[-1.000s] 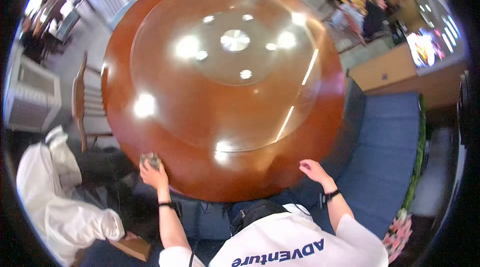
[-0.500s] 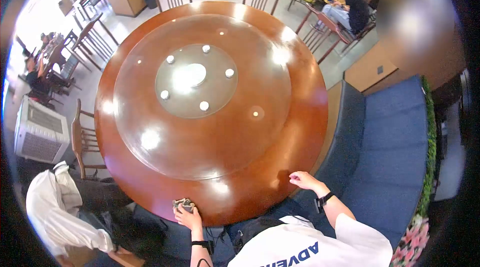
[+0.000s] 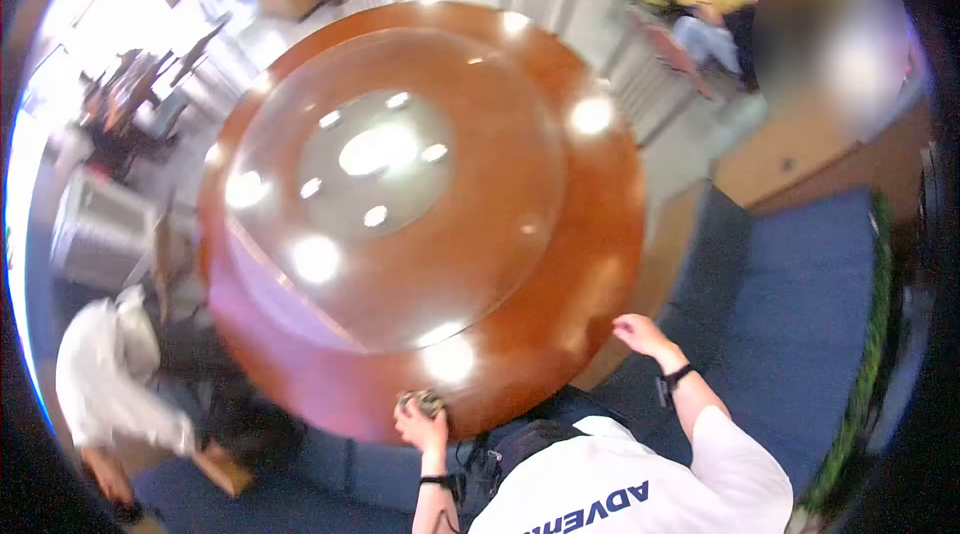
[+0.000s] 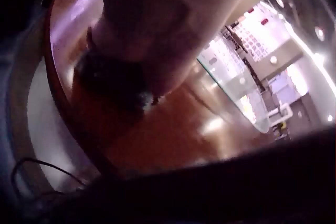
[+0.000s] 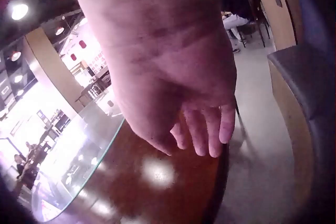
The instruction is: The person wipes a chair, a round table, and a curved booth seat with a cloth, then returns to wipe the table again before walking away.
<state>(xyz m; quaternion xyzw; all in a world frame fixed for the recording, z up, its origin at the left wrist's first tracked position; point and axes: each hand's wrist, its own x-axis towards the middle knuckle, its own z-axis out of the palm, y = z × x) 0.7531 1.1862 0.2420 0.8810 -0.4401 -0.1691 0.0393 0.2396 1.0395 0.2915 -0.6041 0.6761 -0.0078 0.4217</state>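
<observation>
In the head view my left hand [image 3: 422,429] grips a small, dark and pale patterned object [image 3: 428,402] at the near edge of the round brown table [image 3: 600,234]. The left wrist view shows that hand [image 4: 152,29] from behind the wrist, over a dark, shadowed shape [image 4: 113,79] against the tabletop; its details cannot be made out. My right hand [image 3: 643,336] hovers by the table's right front edge, empty. Seen from the wrist, the right hand [image 5: 178,77] has loosely bent, relaxed fingers [image 5: 212,129].
A round glass turntable [image 3: 490,254] covers the table's middle. Blue bench seating [image 3: 800,274] runs along the right. A person in white [image 3: 105,374] is at the lower left, near a white appliance [image 3: 105,229]. Wooden chairs [image 3: 650,69] stand around the far side.
The head view has shifted and blurred. My left hand, still gripping the object, appears further right along the near edge than a second ago. My right hand remains empty near the right front edge.
</observation>
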